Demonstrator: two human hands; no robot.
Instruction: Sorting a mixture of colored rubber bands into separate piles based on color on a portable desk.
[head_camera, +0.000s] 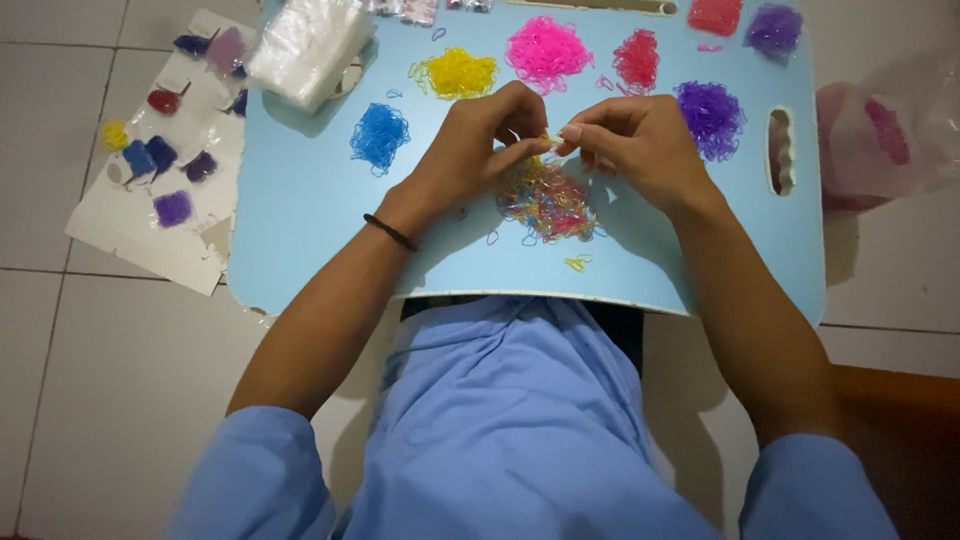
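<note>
One light-blue lap table (300, 200); five sorted band piles on it; one mixed pile (548, 200); two hands.

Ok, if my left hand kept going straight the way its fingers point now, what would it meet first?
The left hand points right, toward the right hand. Their fingertips nearly meet over the mixed-colour pile of small elastic bands, so it would likely meet the right hand's fingers first, though depth is hard to judge.
</note>
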